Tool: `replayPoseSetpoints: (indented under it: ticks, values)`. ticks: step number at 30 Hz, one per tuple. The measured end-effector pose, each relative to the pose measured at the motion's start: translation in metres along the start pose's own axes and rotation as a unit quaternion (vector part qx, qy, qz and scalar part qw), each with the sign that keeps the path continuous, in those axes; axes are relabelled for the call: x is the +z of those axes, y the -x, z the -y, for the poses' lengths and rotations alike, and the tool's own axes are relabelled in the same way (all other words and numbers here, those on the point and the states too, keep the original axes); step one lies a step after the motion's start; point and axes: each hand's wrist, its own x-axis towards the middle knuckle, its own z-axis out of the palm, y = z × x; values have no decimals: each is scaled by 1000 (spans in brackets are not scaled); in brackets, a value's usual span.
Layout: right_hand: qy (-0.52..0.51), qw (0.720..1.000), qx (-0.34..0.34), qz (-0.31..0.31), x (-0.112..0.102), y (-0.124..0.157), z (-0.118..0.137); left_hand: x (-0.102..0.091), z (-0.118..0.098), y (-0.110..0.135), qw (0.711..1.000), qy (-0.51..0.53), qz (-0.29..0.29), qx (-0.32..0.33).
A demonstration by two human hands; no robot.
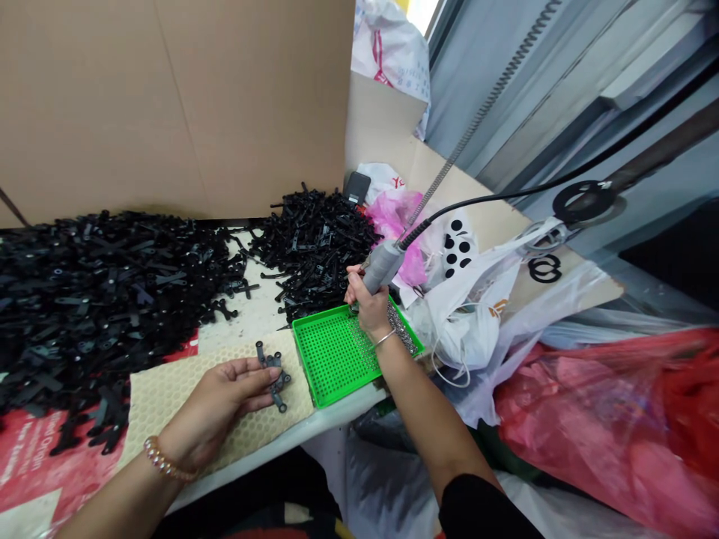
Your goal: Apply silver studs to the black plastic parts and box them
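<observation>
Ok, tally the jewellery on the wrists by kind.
Beaded bracelet: 1
Metal bangle: 1
Total: 2

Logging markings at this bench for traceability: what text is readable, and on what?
"Relief Origin" (first word uncertain), slanted on the red printed sheet
"New Zealand" (uncertain), just below it on the same sheet
"Y" and a cut-off character, in red, on the white plastic bag
Orange marks on the white carrier bag: too small to read
Red print on the bag at the top: too blurred to read
</observation>
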Motion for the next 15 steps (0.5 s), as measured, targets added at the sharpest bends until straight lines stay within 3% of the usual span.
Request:
replayPoseSetpoints:
  ticks: [15]
  values:
    - [14, 1000, -4, 15, -1, 0, -1, -3, 2, -4, 1000, -8, 2, 4]
